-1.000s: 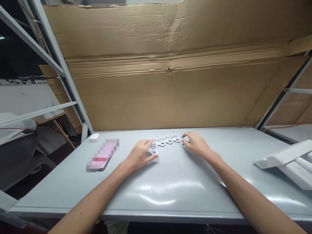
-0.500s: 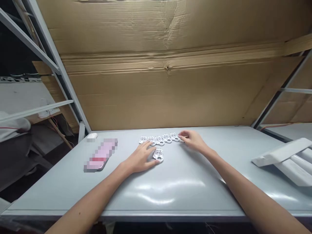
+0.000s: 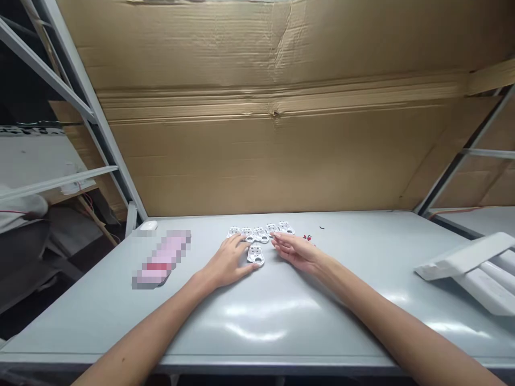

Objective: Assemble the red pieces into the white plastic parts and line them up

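Observation:
A white plastic part [image 3: 255, 255] with small holes in its upper end and a round ring lies on the table near me. My left hand [image 3: 230, 261] rests beside it with fingers spread, the thumb touching or almost touching its lower edge and the fingertips near the row behind. That row holds several similar white plastic parts [image 3: 260, 234], side by side. My right hand [image 3: 296, 251] is just right of the near part, palm turned inward and fingers loosely extended. Nothing shows between its fingers. Tiny red and black pieces [image 3: 307, 237] lie behind the right wrist.
A pixelated pink item [image 3: 164, 258] lies on the left of the grey table [image 3: 241, 338], with a small white case [image 3: 149, 225] behind it. White angled pieces [image 3: 469, 260] stand at the right. Cardboard [image 3: 257, 166] walls the back, between metal frame posts.
My right hand has moved left and nearer, from the right end of the row toward the near part, uncovering the tiny red and black pieces. My left hand stays almost in place.

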`<state>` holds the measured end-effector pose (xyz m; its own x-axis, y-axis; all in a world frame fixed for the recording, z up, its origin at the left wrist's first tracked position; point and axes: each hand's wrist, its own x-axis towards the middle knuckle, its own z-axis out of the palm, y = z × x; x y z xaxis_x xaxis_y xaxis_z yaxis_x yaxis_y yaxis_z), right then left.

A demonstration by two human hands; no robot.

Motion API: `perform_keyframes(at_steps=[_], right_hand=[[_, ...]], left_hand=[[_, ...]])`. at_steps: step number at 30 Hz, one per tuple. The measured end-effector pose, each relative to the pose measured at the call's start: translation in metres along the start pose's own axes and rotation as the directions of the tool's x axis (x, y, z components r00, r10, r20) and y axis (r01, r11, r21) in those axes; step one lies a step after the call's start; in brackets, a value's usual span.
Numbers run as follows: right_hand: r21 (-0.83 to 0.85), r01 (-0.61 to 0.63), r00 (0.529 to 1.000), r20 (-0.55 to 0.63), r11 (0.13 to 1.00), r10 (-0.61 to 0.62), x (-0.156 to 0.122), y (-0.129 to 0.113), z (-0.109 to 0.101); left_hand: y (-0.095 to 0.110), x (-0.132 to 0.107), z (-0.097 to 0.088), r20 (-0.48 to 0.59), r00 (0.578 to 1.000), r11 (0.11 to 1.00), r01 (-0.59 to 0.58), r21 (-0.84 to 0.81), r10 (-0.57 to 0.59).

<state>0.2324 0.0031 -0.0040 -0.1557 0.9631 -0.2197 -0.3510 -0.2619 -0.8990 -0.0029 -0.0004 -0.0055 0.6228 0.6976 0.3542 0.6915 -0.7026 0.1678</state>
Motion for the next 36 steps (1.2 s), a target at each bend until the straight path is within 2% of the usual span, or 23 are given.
perform_keyframes(at_steps=[4, 8, 17, 23, 27, 30, 33, 36], right_hand=[[0.08, -0.002, 0.999, -0.04, 0.997, 0.005, -0.005, -0.007, 0.001], [0.163, -0.013, 1.0, -0.022, 0.987, 0.017, -0.01, -0.013, 0.004], [0.216, -0.092, 0.994, -0.036, 0.972, 0.102, -0.009, -0.018, 0.007], [0.035, -0.001, 1.0, 0.007, 0.999, 0.001, -0.014, -0.017, 0.006], [-0.113, 0.056, 0.998, 0.014, 0.992, -0.055, -0.017, -0.017, 0.006], [-0.223, 0.131, 0.991, 0.04, 0.966, -0.126, -0.016, -0.015, 0.007], [-0.378, 0.24, 0.971, 0.07, 0.894, -0.231, -0.015, -0.012, 0.008], [-0.562, 0.341, 0.931, 0.093, 0.754, -0.352, -0.015, -0.009, 0.007]], left_hand=[[0.001, 0.0, -0.001, -0.013, 1.0, 1.0, -0.013, 0.008, 0.013], [0.004, 0.0, -0.002, 0.017, 1.0, 0.999, -0.024, 0.028, 0.023], [0.008, -0.001, -0.005, 0.026, 0.999, 0.998, -0.042, 0.052, 0.041], [0.011, 0.002, -0.016, -0.007, 0.984, 0.983, -0.176, -0.052, 0.176], [0.01, 0.003, -0.027, 0.083, 0.954, 0.955, -0.277, -0.109, 0.287], [0.01, 0.001, -0.031, 0.14, 0.94, 0.948, -0.295, -0.12, 0.31], [0.012, 0.0, -0.03, 0.164, 0.933, 0.945, -0.303, -0.124, 0.321], [0.014, -0.001, -0.028, 0.154, 0.932, 0.943, -0.313, -0.113, 0.328]])
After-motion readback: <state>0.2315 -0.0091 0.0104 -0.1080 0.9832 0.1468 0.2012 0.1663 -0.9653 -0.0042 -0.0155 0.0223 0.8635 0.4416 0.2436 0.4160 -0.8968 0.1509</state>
